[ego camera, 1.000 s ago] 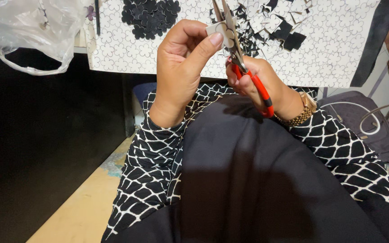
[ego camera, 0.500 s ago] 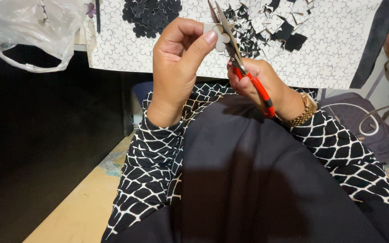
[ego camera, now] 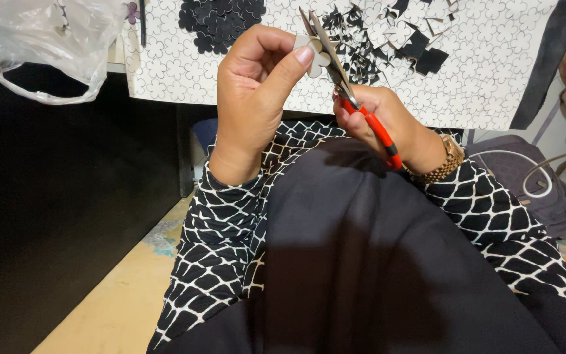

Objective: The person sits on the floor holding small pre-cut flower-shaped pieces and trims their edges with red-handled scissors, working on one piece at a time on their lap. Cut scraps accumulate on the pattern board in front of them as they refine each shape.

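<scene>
Fingers are the worry tbh. Left hand (ego camera: 253, 98) pinches a small white flower cutout (ego camera: 314, 54) up by the patterned sheet (ego camera: 230, 85), right hand (ego camera: 388, 121) grips red-handled scissors (ego camera: 355, 105), blades touching it. Thumb's close, could easily get nicked.

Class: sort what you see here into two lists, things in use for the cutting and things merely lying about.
In use:
left hand
white flower-shaped piece
right hand
red-handled scissors

Lying about:
clear plastic bag
flower-patterned sheet
pile of black flower cutouts
grey bag
</scene>
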Available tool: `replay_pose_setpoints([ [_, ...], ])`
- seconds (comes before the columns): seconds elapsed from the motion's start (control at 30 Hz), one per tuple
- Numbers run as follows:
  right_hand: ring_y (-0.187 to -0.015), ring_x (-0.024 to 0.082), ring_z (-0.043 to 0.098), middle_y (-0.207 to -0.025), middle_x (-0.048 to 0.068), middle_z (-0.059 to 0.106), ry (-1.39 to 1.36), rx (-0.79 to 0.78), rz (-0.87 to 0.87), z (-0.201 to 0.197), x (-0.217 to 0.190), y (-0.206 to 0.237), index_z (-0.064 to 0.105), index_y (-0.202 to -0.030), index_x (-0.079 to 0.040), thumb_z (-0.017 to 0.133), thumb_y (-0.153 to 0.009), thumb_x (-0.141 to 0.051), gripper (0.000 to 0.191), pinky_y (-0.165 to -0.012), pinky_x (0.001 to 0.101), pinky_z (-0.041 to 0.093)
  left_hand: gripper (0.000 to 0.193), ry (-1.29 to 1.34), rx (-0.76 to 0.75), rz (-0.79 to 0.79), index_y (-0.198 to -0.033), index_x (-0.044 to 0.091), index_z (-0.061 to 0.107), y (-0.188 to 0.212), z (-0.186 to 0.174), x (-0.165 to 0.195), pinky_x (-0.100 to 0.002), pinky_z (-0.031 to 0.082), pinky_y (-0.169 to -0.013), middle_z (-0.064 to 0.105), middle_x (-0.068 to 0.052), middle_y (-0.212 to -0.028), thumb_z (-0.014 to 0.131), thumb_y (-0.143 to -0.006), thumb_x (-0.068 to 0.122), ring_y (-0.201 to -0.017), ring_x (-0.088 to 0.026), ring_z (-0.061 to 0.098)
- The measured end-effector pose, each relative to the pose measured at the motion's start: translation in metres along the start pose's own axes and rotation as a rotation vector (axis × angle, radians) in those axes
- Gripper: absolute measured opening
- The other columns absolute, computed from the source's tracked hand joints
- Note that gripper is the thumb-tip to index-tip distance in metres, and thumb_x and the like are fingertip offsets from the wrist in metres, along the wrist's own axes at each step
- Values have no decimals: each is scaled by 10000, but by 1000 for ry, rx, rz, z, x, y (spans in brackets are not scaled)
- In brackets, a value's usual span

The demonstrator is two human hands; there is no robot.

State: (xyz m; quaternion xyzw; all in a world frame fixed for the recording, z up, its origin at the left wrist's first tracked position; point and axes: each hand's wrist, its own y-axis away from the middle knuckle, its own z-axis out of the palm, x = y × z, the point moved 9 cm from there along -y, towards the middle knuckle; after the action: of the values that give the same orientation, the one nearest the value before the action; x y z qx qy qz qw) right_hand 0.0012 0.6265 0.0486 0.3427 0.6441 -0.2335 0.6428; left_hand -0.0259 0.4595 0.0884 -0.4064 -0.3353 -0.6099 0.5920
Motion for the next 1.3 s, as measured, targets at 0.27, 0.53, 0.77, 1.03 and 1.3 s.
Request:
replay_pose_setpoints([
  [0.27, -708, 47, 432, -786, -51, 509, -7, -8, 10, 0, 6, 0, 547, -930, -80, 553, -1035, -587, 518, -630, 214, 389, 67, 24, 29, -22, -1067, 13, 636, -1, -6, -5, -219, 522, -829, 695, -45, -935, 700, -1064, 32, -866, -75, 636],
  [0.53, -675, 41, 443, -756, -59, 510, 14, -16, 4, 1, 6, -2, 543, -897, -93, 542, -1044, -564, 494, -609, 207, 395, 72, 16, 16, -6, -1077, 14, 636, -1, -7, -2, -223, 526, -835, 699, -48, -938, 700, -1068, 45, -866, -78, 636],
  [0.77, -725, 55, 445, -827, -42, 512, 34, -49, -38, 4, -6, 0, 508, -933, -99, 491, -1058, -597, 513, -652, 215, 407, 74, 19, 16, -28, -1071, 13, 635, -1, -3, -4, -221, 534, -837, 702, -48, -948, 697, -1057, 51, -872, -75, 642],
  [1.03, -772, 67, 449, -869, -28, 517, 8, -48, -66, 3, -10, -1, 518, -981, -82, 510, -1057, -608, 531, -690, 228, 413, 73, 4, 0, -37, -1067, 9, 642, 0, -1, -5, -212, 521, -813, 692, -42, -920, 704, -1058, 47, -851, -67, 629],
  [1.3, -730, 49, 431, -814, -54, 507, -15, -26, -15, -1, 5, -1, 528, -934, -93, 535, -1027, -639, 554, -644, 215, 385, 82, -4, 8, -35, -1063, 10, 645, 0, -2, -6, -210, 521, -814, 692, -38, -921, 712, -1056, 56, -849, -66, 628],
])
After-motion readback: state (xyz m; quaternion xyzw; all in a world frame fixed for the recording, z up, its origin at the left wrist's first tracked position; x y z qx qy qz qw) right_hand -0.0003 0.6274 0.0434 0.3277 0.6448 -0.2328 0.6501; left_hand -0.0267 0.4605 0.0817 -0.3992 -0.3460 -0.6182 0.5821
